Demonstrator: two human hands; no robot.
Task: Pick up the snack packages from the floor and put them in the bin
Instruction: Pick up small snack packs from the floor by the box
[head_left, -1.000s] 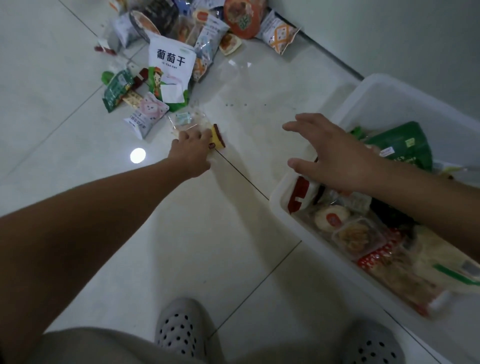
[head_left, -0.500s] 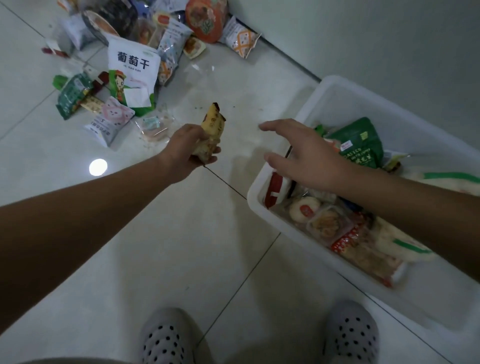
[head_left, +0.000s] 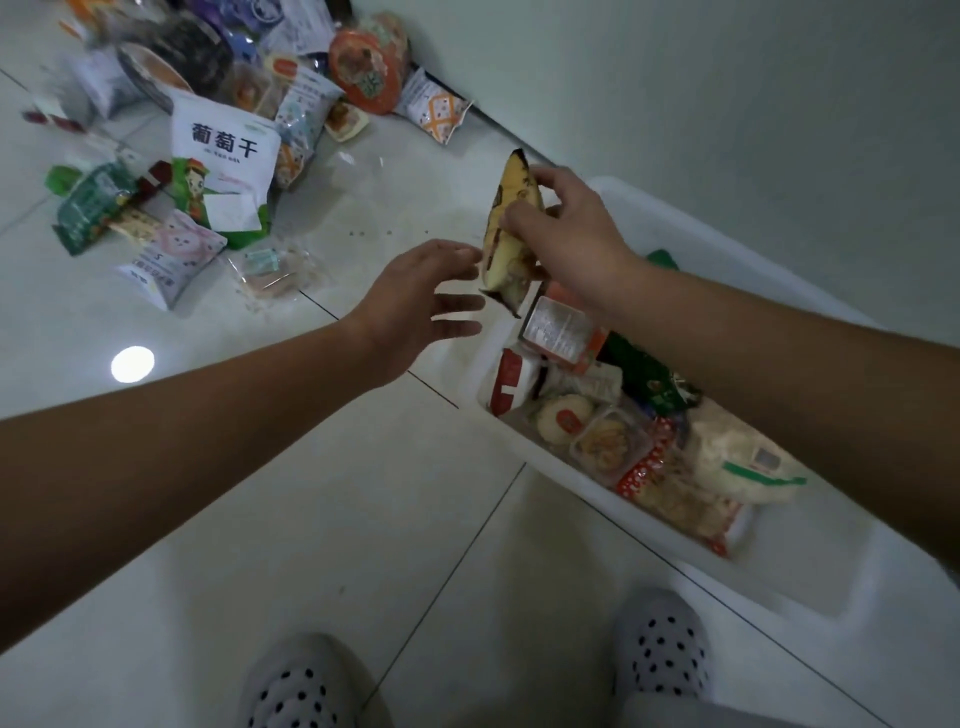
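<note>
Here, right hand (head_left: 566, 244) grips a yellow snack package (head_left: 506, 228) at the rim of the bin (head_left: 717, 244), left hand (head_left: 415, 301) spread empty; best released deeper inside.

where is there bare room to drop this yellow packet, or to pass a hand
In the bin, the near end looks bare, between the red patterned packet and the near rim; its middle is packed. On the floor, bare tile runs between the big white bag and the bin. The pile by the wall is crowded.
</note>
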